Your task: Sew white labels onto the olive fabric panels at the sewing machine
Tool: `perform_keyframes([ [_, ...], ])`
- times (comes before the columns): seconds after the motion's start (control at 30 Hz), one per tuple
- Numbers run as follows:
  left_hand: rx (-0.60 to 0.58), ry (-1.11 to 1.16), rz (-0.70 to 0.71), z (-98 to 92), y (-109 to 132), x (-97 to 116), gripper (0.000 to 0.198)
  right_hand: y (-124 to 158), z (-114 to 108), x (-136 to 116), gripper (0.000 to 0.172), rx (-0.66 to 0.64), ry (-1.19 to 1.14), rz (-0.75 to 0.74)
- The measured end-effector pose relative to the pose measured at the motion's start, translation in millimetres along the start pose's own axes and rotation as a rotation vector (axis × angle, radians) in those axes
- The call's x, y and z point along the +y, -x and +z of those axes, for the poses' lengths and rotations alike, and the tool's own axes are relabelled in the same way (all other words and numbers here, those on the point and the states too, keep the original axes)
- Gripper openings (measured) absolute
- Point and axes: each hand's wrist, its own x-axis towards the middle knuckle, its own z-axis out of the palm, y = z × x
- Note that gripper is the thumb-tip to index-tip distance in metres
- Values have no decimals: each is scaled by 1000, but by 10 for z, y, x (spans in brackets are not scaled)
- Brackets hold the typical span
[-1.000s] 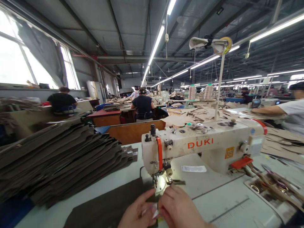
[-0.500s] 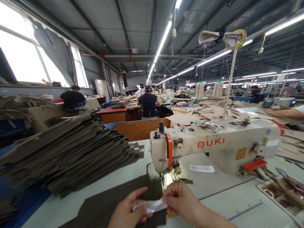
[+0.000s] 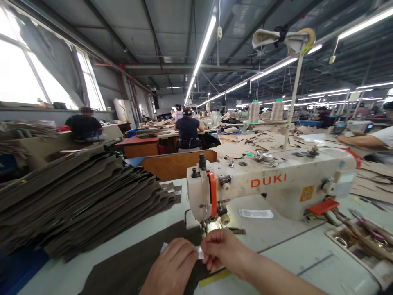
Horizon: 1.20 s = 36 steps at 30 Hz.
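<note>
Pinching glossy white strip [image 3: 200, 252], 2 hands [image 3: 175, 267] [image 3: 225, 252], flat dark cloth [image 3: 123, 262]

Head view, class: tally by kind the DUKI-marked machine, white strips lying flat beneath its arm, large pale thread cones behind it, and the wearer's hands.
DUKI sewing machine: 1
Flat white strip: 1
Thread cones: 2
Hands, left hand and right hand: 2
Total: 6

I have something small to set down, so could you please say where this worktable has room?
Bare worktable shows between the sewing machine and tray, plus a narrow strip between fabric stack and fabric piece. Left hand and right hand crowd the fabric piece.
</note>
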Motion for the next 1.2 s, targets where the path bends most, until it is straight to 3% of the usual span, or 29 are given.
perform_keyframes([
  [0.07,14,22,-39,3,-15,-50,30,77,-29,-15,13,104,149,-125],
  [0.13,10,36,-83,14,-21,-107,28,168,-60,40,12,152,497,-383],
  [0.23,-6,49,-141,67,-15,-158,31,244,-85,276,20,19,1070,-841],
  [0.3,-16,54,-136,128,9,-158,33,242,-78,470,26,-2,1247,-1029],
  [0.37,-48,53,-109,196,54,-145,34,227,-56,611,22,105,1325,-1142],
  [0.47,-147,73,-111,273,136,-140,33,218,-17,669,23,261,1341,-1230],
  [0.57,-213,94,-124,290,176,-153,34,221,3,637,24,305,1344,-1261],
  [0.9,-142,18,-30,244,25,-66,39,132,-2,730,17,394,1349,-1347],
  [1.2,-59,-100,35,308,96,-84,44,124,54,705,21,519,1211,-1413],
])
